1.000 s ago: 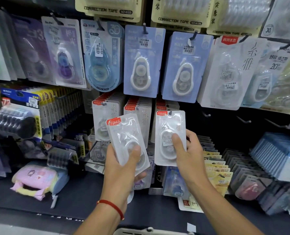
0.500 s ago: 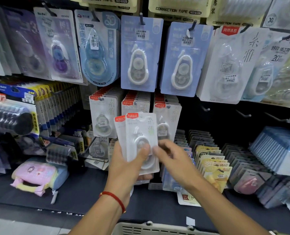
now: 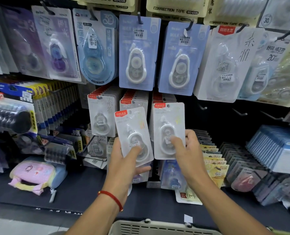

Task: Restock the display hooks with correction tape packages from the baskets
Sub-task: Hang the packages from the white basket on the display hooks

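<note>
Two packs raised toward the centre hooks
Right hand (image 3: 185,150) pinched a pack (image 3: 168,126), hole lined up for hanging; left hand (image 3: 124,156) clasped spare pack (image 3: 134,133).

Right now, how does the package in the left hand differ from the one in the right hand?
1. The left hand's package tilts, top toward the left; the right hand's package stands nearly upright.
2. The left hand's package sits lower, the right hand's package higher, in front of a hanging stack.
3. The left hand holds its package from below, the right hand from the side.

Both are white, red-labelled correction tape packs.
</note>
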`<state>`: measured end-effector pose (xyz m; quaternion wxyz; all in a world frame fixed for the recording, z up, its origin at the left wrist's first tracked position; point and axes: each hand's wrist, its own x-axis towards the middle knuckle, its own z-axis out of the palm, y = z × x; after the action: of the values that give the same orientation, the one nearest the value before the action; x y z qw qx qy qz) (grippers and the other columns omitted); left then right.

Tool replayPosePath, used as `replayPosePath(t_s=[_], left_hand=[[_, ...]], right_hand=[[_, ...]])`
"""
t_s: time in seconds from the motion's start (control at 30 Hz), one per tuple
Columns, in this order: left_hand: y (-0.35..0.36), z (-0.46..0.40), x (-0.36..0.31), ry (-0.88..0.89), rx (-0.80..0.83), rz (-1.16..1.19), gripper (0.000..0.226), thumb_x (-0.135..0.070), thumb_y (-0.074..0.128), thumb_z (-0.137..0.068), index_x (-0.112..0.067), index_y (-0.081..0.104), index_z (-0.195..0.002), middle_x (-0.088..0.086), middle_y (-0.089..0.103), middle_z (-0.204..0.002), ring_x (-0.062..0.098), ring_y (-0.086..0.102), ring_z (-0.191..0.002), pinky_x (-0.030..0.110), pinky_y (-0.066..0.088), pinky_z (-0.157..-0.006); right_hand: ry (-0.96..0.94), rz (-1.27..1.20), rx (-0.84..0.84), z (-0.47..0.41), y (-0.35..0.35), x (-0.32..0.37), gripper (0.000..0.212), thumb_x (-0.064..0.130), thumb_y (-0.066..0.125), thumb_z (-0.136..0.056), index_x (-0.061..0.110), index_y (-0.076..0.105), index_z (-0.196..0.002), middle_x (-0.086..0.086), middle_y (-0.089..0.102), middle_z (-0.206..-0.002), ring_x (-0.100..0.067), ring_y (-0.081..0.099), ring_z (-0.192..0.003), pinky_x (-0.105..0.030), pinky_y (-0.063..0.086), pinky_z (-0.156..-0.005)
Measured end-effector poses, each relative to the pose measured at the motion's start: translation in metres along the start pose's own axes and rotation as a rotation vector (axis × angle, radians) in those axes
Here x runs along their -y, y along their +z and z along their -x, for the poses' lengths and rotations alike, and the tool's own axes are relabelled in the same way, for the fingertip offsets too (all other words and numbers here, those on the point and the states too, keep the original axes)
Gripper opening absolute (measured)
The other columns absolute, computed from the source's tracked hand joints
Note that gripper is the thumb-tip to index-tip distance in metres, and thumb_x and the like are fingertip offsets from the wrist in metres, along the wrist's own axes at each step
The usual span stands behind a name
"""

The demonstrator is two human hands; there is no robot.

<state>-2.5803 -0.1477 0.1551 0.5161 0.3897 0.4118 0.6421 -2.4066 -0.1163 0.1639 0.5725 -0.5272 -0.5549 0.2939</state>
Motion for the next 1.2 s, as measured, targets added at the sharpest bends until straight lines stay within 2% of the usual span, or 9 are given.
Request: replayPosePath(t_s=[0.2,0.33,0.5,0.63,0.77,0.87,1.03,1.13,1.2], left_hand=[[-0.001,0.0,0.0,0.007,-0.023,-0.028,0.033,-0.015,0.06,-0.101,-0.039,0.063,-0.123,-0.017,0.076,-0.104,0.016,0.08,-0.075,0.059,0.065,-0.079],[-0.001,0.0,-0.003,0.027,-0.062,-0.031,0.028,-0.013,0.06,-0.102,-0.035,0.063,-0.119,-0.016,0.077,-0.1,0.011,0.079,-0.073,0.06,0.064,-0.078],[-0.002,-0.001,-0.002,0.103,-0.082,-0.055,0.024,-0.012,0.064,-0.101,-0.028,0.064,-0.119,-0.013,0.076,-0.095,0.0,0.074,-0.076,0.017,0.057,-0.053],[-0.002,0.0,-0.002,0.178,0.001,-0.152,0.028,-0.015,0.066,-0.102,-0.031,0.063,-0.125,-0.012,0.076,-0.107,0.001,0.073,-0.093,0.014,0.056,-0.07],[0.002,0.002,-0.002,0.07,0.145,-0.162,0.022,-0.028,0.068,-0.101,-0.038,0.064,-0.119,-0.003,0.077,-0.105,0.023,0.074,-0.082,0.044,0.058,-0.065],[0.004,0.001,-0.001,0.068,0.192,-0.154,0.026,-0.028,0.072,-0.099,-0.037,0.063,-0.122,0.003,0.078,-0.109,0.027,0.076,-0.084,0.039,0.057,-0.059],[0.006,-0.003,0.005,0.041,0.134,-0.103,0.045,-0.005,0.073,-0.096,-0.026,0.058,-0.133,0.008,0.077,-0.099,0.035,0.077,-0.088,0.034,0.064,-0.075],[0.005,-0.002,0.005,0.075,0.163,-0.118,0.057,0.015,0.066,-0.092,-0.024,0.06,-0.134,0.014,0.075,-0.108,0.04,0.074,-0.097,0.025,0.061,-0.077],[0.006,-0.001,0.004,0.089,0.169,-0.122,0.059,0.018,0.065,-0.091,-0.026,0.063,-0.13,0.015,0.074,-0.111,0.038,0.074,-0.098,0.024,0.061,-0.078]], right_hand=[[-0.006,-0.016,-0.024,-0.002,0.003,-0.002,0.032,0.053,0.063,-0.085,0.032,0.06,-0.109,0.006,0.074,-0.105,-0.015,0.072,-0.097,-0.042,0.059,-0.085],[-0.035,-0.025,-0.036,-0.001,0.006,-0.007,0.018,0.04,0.069,-0.098,0.033,0.06,-0.113,0.009,0.074,-0.106,-0.009,0.072,-0.095,-0.031,0.057,-0.079],[0.059,0.098,-0.041,-0.003,0.009,-0.01,0.032,0.05,0.062,-0.101,0.029,0.056,-0.124,0.012,0.07,-0.114,-0.01,0.068,-0.107,-0.029,0.053,-0.082],[0.128,0.354,0.004,-0.002,0.008,-0.016,0.046,0.048,0.053,-0.106,0.023,0.048,-0.144,0.001,0.053,-0.142,-0.018,0.051,-0.133,-0.038,0.044,-0.108],[0.034,0.042,0.284,0.005,0.01,-0.007,0.019,0.04,0.059,-0.106,0.027,0.069,-0.114,0.008,0.074,-0.113,-0.008,0.068,-0.106,-0.029,0.053,-0.092],[-0.013,-0.013,0.318,0.011,0.013,-0.001,0.019,0.041,0.066,-0.099,0.023,0.068,-0.106,0.006,0.078,-0.1,-0.011,0.074,-0.096,-0.026,0.058,-0.084],[-0.03,-0.073,0.094,0.013,0.013,0.004,0.018,0.041,0.064,-0.101,0.025,0.059,-0.109,0.015,0.072,-0.099,-0.002,0.07,-0.089,-0.019,0.054,-0.069],[0.044,-0.154,0.043,0.014,0.013,0.01,0.013,0.033,0.062,-0.105,0.023,0.058,-0.112,0.003,0.073,-0.103,-0.013,0.074,-0.084,-0.035,0.06,-0.064],[0.081,-0.216,0.044,0.015,0.014,0.014,0.012,0.03,0.06,-0.107,0.02,0.056,-0.112,-0.004,0.074,-0.098,-0.018,0.071,-0.065,-0.033,0.054,-0.049]])
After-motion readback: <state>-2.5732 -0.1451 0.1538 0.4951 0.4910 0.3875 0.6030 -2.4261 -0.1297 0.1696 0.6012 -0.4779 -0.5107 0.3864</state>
